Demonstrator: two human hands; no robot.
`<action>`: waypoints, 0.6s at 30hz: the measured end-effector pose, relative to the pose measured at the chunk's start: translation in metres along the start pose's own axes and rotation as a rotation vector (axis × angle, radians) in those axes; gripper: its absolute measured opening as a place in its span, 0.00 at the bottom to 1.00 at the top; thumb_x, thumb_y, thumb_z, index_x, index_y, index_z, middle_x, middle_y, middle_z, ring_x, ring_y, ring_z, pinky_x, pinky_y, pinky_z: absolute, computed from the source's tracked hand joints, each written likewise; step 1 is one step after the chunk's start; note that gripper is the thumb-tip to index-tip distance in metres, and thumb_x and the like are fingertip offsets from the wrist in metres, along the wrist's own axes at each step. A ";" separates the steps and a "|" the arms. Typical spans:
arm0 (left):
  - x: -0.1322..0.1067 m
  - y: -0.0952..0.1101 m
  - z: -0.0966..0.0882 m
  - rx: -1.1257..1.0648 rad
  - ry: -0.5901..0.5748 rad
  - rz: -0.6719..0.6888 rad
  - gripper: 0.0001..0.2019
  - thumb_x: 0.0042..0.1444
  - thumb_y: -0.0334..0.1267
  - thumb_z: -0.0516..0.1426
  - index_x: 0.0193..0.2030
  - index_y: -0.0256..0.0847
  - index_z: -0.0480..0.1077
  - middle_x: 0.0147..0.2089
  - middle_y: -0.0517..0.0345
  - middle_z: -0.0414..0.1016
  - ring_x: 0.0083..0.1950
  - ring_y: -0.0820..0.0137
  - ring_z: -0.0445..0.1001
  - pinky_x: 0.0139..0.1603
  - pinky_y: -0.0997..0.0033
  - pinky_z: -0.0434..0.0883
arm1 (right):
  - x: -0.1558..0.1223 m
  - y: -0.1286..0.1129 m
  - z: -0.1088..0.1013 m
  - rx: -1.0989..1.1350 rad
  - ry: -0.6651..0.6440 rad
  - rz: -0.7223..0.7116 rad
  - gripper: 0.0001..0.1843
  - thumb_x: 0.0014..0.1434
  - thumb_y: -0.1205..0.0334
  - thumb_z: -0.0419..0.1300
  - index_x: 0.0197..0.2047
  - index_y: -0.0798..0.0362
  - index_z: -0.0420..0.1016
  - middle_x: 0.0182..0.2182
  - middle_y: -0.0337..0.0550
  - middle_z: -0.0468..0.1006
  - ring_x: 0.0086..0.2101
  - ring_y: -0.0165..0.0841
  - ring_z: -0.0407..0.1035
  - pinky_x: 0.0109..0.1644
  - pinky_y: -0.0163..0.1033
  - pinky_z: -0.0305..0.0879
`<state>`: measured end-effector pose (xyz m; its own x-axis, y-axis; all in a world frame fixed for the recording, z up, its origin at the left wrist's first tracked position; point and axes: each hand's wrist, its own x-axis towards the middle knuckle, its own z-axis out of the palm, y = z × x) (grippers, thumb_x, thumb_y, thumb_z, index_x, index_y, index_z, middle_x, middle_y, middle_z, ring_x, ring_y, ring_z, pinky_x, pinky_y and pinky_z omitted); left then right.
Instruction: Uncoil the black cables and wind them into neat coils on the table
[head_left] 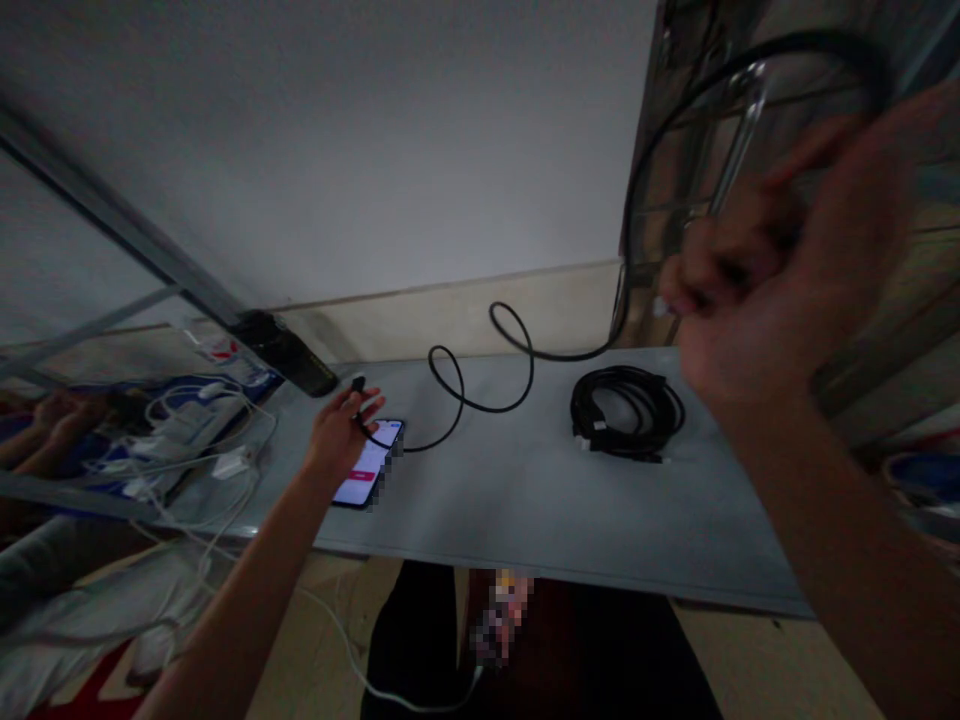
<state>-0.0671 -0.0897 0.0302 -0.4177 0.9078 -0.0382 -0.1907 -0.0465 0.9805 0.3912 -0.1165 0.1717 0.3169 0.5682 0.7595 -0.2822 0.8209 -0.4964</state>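
Note:
A loose black cable (495, 408) runs in wavy loops above and across the grey table between my two hands. My left hand (341, 430), low at the left, pinches it just by its plug end (358, 384). My right hand (780, 260) is raised high at the right and blurred, its fingers curled; the cable arcs up and passes behind it, so the grip itself is partly hidden. A lit smartphone (360, 478) lies beneath my left hand. A coiled black cable bundle (628, 412) rests on the table, between my hands and nearer the right.
A dark box-like object (289, 352) leans by the metal frame (150, 245). White cords and a power strip (184, 428) crowd the left, near another person's hands (64, 420). A white wall (420, 150) stands behind the grey table (495, 520).

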 end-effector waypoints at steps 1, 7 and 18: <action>-0.006 -0.009 0.010 -0.023 -0.018 -0.024 0.07 0.63 0.28 0.66 0.46 0.40 0.76 0.46 0.53 0.86 0.39 0.70 0.85 0.25 0.79 0.68 | -0.014 0.010 0.019 0.057 -0.020 -0.028 0.22 0.77 0.38 0.66 0.42 0.43 0.65 0.23 0.27 0.48 0.20 0.29 0.43 0.21 0.35 0.45; -0.039 -0.063 0.050 -0.060 -0.088 -0.090 0.13 0.59 0.33 0.69 0.51 0.38 0.79 0.47 0.48 0.87 0.39 0.64 0.87 0.26 0.77 0.70 | -0.117 0.081 0.051 -0.252 -0.632 0.028 0.15 0.89 0.51 0.49 0.52 0.49 0.70 0.32 0.34 0.72 0.28 0.29 0.68 0.34 0.35 0.64; -0.057 -0.104 0.060 -0.001 -0.105 0.007 0.17 0.69 0.55 0.66 0.46 0.42 0.83 0.46 0.47 0.88 0.43 0.61 0.86 0.47 0.63 0.82 | -0.197 0.165 0.012 -0.846 -1.258 -0.128 0.11 0.84 0.59 0.59 0.59 0.54 0.81 0.57 0.51 0.80 0.55 0.41 0.76 0.61 0.48 0.71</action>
<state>0.0300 -0.1111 -0.0584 -0.3236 0.9461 -0.0110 -0.1891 -0.0533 0.9805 0.2714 -0.0934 -0.0552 -0.7791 0.4355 0.4510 0.4109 0.8980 -0.1572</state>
